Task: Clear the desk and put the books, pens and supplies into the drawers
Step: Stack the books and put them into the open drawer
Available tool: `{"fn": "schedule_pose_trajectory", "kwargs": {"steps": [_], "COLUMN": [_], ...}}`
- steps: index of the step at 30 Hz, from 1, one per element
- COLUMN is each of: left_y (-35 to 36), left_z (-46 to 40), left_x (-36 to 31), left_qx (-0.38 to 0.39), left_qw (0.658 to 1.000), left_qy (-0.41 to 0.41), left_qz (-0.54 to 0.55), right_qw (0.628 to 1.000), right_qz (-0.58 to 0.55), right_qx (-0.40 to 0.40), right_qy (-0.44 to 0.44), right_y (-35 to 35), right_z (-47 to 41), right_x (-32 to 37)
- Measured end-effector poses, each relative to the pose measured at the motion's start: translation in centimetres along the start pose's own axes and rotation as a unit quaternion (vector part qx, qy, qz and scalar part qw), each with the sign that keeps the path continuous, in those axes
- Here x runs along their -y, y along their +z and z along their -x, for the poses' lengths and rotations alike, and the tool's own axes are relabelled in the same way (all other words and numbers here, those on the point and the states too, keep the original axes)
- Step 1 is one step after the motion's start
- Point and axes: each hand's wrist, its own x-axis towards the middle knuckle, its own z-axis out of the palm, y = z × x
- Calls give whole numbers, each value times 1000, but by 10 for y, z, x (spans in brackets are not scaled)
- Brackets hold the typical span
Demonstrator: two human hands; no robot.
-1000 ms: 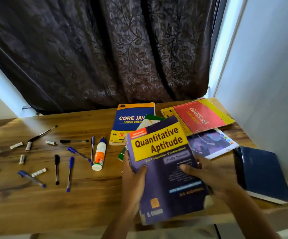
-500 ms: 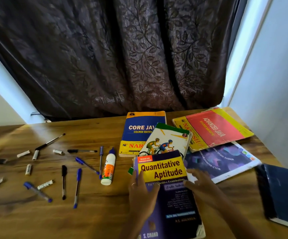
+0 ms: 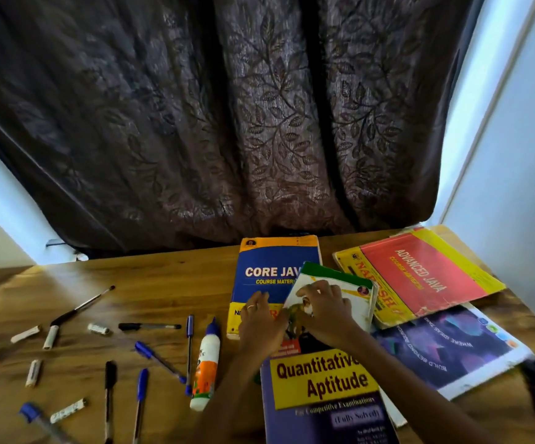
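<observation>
Both hands, the left hand and the right hand, have fingers grasping the green book. It lies on the wooden counter, partly over the blue Java book. Pens and a glue bottle lie left of it. A dark curtain hangs behind.
</observation>
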Motion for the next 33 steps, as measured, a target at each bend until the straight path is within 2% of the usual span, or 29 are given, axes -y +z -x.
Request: {"fn": "schedule_pose_trajectory", "kwargs": {"steps": [5,8,13,18,23,26,28,31,33], "left_y": [-5,-3,2,4,8,10,7,4,4], "left_z": [-59,-81,-92,-89,-85,-80,-78,-78,-77], "left_x": [8,18,27,30,29,28,27,27,29], "left_qx": [-29,-53,-84,-101,-104,-107,-106,-103,-100], "left_qw": [996,993,990,989,988,988,987,988,989], "left_qy": [-56,-92,-110,-106,-110,-109,-112,-113,-107], "left_qz": [-69,-58,-36,-37,-40,-33,-33,-28,-24], "right_qw": [995,989,986,995,988,979,966,946,921], "right_qz": [83,106,81,-45,-154,-170,-184,-217,-238], "right_qx": [-16,-21,77,62,-10,-110,-180,-240,-301], "right_qy": [60,101,122,63,11,7,16,32,60], "right_y": [7,6,1,-33,-70,-97,-117,-129,-128], "right_z": [-58,-82,-106,-110,-91,-68,-49,-18,4], "right_x": [-19,-35,-57,-59,-48,-42,-42,-56,-68]}}
